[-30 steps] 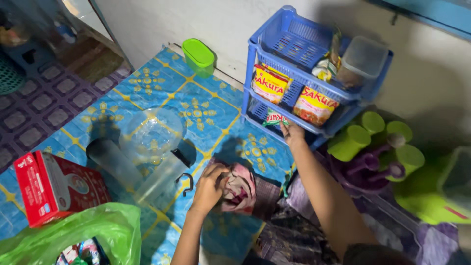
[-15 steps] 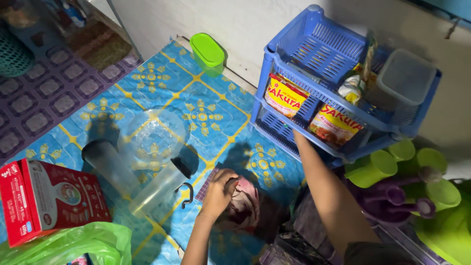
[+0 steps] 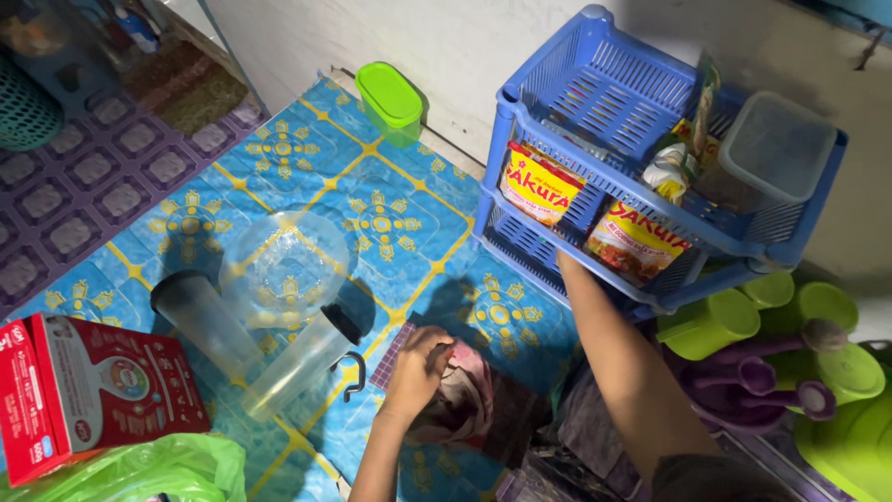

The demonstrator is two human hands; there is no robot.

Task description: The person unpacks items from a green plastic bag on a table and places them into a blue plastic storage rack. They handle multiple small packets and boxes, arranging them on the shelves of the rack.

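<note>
The person is kneeling over a blue patterned floor mat (image 3: 372, 223). The left hand (image 3: 418, 372) is pressing down on a crumpled pinkish cloth (image 3: 465, 404) lying on the mat, its grip closing loosely around a fold of the fabric, fingers curled on top. The right arm (image 3: 623, 372) is reaching toward the lower tier of a blue plastic rack (image 3: 595, 102); the right hand itself is hidden behind the rack's edge, so I cannot tell whether its grip is open or closed.

Just left of the cloth, 2 clear plastic cylinders are lying on the mat: a tumbler (image 3: 200, 316) and a blender jar (image 3: 297, 358) with a black handle, with a clear round bowl (image 3: 283, 265) touching them. A red carton (image 3: 93, 390) and a green plastic bag (image 3: 130, 469) are sitting at the lower left. A green lidded tub (image 3: 390, 98) is standing near the wall. The rack is holding 2 yellow-and-red food packets (image 3: 539, 186), and green cups (image 3: 711, 321) are clustering beside it.

Judging from this, the wiping seems barely started: the cloth is in hand, yet no container is being held.
</note>
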